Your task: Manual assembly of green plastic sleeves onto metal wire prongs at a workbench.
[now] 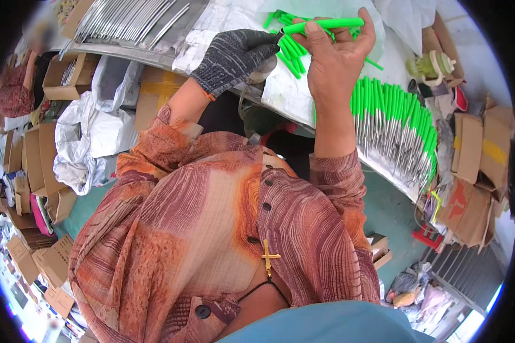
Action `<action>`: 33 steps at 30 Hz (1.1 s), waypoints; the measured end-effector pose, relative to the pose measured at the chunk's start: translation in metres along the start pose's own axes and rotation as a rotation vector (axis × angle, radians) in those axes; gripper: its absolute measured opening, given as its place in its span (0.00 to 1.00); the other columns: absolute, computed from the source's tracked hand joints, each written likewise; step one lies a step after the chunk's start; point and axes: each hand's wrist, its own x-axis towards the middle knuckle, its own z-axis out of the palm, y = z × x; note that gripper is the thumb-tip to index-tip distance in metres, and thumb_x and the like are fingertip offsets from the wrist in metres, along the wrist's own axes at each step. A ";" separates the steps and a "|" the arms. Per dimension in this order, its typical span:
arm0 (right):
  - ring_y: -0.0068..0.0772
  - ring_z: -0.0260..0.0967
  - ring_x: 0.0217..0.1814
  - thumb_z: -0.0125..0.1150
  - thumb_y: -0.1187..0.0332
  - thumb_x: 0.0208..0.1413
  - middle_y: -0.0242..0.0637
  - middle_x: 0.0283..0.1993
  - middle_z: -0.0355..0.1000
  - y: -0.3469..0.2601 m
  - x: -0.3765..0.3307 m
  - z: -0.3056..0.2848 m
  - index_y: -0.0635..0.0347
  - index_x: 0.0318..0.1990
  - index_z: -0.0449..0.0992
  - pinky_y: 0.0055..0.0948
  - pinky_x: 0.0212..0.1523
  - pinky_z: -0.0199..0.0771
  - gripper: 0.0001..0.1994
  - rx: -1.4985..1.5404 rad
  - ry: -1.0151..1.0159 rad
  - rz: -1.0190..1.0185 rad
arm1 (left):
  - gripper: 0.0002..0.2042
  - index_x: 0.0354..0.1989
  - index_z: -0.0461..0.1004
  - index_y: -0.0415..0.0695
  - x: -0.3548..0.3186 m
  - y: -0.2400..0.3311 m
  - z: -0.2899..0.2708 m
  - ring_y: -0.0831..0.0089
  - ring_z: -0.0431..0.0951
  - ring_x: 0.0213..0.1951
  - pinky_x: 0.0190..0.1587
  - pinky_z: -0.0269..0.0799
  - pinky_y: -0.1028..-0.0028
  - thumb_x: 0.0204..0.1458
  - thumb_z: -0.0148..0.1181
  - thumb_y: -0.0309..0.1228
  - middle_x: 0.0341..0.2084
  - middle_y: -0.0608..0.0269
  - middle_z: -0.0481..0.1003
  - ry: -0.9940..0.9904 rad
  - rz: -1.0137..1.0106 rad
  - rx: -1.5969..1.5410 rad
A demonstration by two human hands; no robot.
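Note:
My bare right hand (337,63) grips a bright green tube (332,24) between thumb and fingers, above the workbench. The tube lies nearly level, pointing left toward my other hand. My left hand (234,57), in a dark grey knitted glove, is pinched closed at the tube's left end; what sits between its fingertips is hidden. Below and behind the hands, several loose green tubes (292,60) lie on a white sheet (280,88). To the right of my right wrist, a dense row of metal rods with green sleeves (392,117) lies along the bench.
Bare metal rods (123,20) lie side by side at the bench's far left. A pale green jug (435,66) stands at the right, near cardboard boxes (478,143). White bags (91,137) and an open carton (68,77) are at the left. Another person's arm (28,71) shows there.

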 end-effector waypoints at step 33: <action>0.31 0.72 0.26 0.48 0.64 0.58 0.38 0.29 0.73 -0.010 0.009 0.002 0.60 0.35 0.71 0.28 0.26 0.70 0.10 -0.613 0.076 0.110 | 0.65 0.66 0.38 0.54 0.081 -0.305 -0.233 0.41 0.52 0.60 0.61 0.51 0.54 0.15 0.67 0.65 0.60 0.39 0.51 0.157 -0.664 1.047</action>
